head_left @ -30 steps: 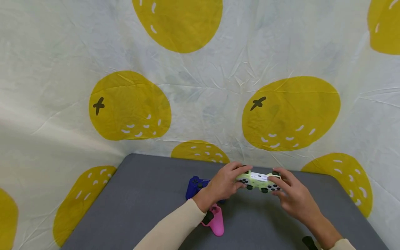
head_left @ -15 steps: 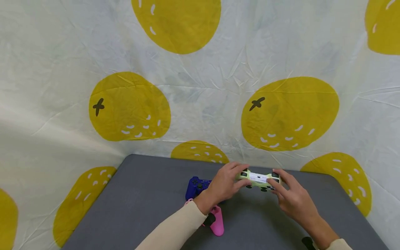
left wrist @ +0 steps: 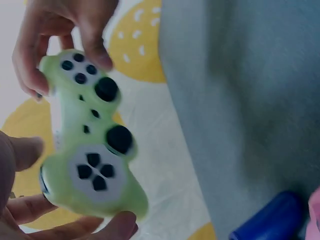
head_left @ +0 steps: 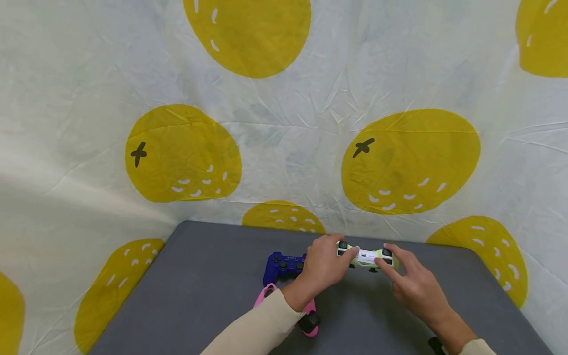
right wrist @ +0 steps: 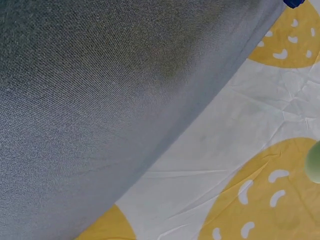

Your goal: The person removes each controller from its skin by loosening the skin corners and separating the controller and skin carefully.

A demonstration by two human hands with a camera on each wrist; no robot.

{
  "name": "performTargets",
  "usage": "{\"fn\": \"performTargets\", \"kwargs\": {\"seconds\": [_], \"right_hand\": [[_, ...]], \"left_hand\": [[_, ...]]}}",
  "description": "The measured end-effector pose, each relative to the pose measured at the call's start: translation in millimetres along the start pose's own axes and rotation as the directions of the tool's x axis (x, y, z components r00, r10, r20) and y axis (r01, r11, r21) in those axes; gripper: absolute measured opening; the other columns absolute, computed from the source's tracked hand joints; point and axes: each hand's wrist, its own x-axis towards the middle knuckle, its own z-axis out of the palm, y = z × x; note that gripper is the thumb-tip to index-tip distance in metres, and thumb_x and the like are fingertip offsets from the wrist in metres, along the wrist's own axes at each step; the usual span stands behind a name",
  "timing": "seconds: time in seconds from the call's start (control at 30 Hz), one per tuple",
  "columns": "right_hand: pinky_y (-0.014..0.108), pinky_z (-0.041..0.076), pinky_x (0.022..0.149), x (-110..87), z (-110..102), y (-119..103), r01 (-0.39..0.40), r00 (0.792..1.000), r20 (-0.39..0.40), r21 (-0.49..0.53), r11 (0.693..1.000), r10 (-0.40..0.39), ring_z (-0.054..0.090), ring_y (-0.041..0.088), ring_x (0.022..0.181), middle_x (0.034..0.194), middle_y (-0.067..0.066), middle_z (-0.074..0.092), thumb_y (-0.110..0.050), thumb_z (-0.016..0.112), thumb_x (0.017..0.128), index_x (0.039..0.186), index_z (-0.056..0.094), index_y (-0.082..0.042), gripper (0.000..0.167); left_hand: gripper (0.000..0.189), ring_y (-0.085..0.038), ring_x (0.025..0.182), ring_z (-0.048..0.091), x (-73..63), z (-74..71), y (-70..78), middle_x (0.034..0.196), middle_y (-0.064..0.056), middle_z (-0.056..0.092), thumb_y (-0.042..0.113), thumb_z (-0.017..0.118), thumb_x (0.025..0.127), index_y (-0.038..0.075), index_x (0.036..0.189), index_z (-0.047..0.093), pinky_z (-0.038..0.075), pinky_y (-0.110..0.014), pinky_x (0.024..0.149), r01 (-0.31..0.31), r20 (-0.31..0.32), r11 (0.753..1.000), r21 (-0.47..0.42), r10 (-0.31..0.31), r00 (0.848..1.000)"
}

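Note:
A pale green and white game controller (head_left: 366, 257) is held up over the grey table between both hands, its top edge with the shoulder buttons turned towards the head camera. My left hand (head_left: 326, 264) holds its left end, the thumb reaching over the top edge near the middle. On the opposite end, my right hand (head_left: 417, 283) pinches with thumb and index finger. The left wrist view shows the controller's button face (left wrist: 70, 117), with two black sticks and a direction pad. Only a rounded pale green bit (right wrist: 313, 162) of it enters the right wrist view.
On the grey table (head_left: 213, 281) lies a blue game controller (head_left: 277, 266), left of the held one. A pink controller (head_left: 262, 294) lies nearer, partly hidden beneath my left forearm. Behind the table hangs a white cloth (head_left: 293, 153) printed with yellow fruit.
The pale green controller has tipped so its top edge shows more and its button face less. My left thumb has moved over onto that edge, and the left wrist has shifted right.

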Motion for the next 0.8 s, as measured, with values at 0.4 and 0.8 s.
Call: {"fn": "performTargets", "kwargs": {"seconds": [0.4,0.8], "right_hand": [[0.04,0.056,0.054,-2.1,4.2,-5.0,-0.01,1.0,0.009,0.008,1.0,0.01,0.063,0.036,0.095,0.123,0.026,0.064,-0.024,0.027,0.107,0.118,0.074,-0.012,0.05],[0.046,0.056,0.07,2.6,9.8,-12.1,-0.125,0.992,0.029,0.048,0.991,0.124,0.06,0.033,0.1,0.121,0.021,0.063,-0.029,0.029,0.103,0.123,0.069,-0.005,0.051]], "left_hand": [[0.021,-0.005,0.057,0.056,-0.8,0.8,1.3,0.092,-0.003,0.078,0.03,0.077,0.095,0.012,0.106,0.081,0.043,-0.019,0.052,0.032,-0.066,0.99,-0.137,-0.041,0.997],[0.017,-0.016,0.073,0.072,-0.5,8.6,-0.8,0.088,0.002,0.081,0.031,0.078,0.093,0.016,0.098,0.082,0.049,-0.021,0.059,-0.017,-0.217,0.998,-0.057,0.004,0.976]]}}
